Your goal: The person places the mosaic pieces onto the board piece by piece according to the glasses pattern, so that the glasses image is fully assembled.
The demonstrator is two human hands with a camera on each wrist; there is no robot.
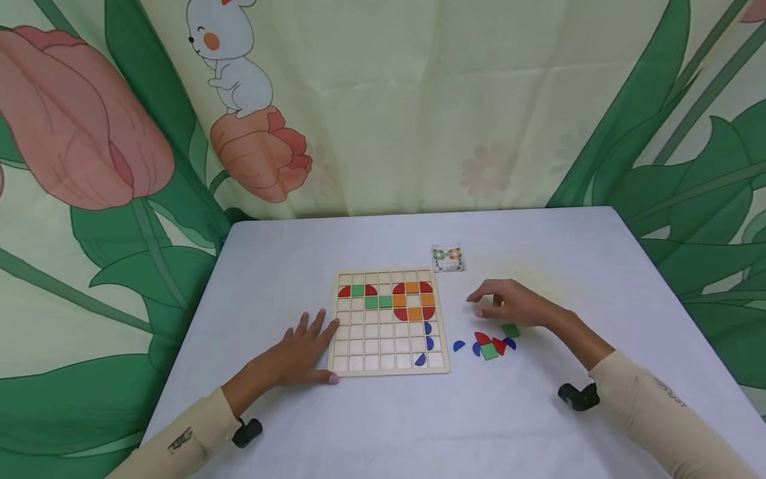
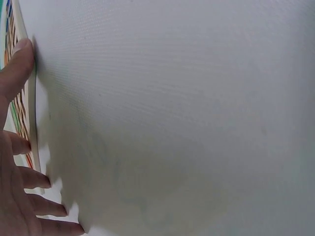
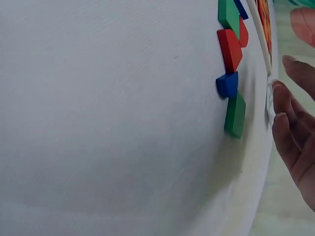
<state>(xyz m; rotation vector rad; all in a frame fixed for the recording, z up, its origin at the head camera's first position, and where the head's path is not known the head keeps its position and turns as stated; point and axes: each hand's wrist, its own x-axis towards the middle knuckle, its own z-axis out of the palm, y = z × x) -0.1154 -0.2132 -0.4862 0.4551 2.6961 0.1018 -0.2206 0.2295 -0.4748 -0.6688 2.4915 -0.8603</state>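
A wooden grid board (image 1: 353,339) lies on the table, with red, green and orange pieces in its upper rows and several blue half-round pieces in its right-hand columns. My left hand (image 1: 305,352) rests at the board's left edge, fingers spread, thumb by the lower left corner; the left wrist view shows the thumb (image 2: 19,66) against the rim. Right of the board my right hand (image 1: 509,303) hovers over the table, fingers loosely bent, with nothing between them. Below it lie loose pieces, among them a green square (image 1: 489,351), a red quarter-round (image 1: 481,338) and a blue half-round (image 1: 459,346).
A small printed pattern card (image 1: 448,258) lies just beyond the board's upper right corner. White cloth covers the table (image 1: 383,426), and a curtain (image 1: 407,120) printed with flowers and a rabbit hangs behind its far edge.
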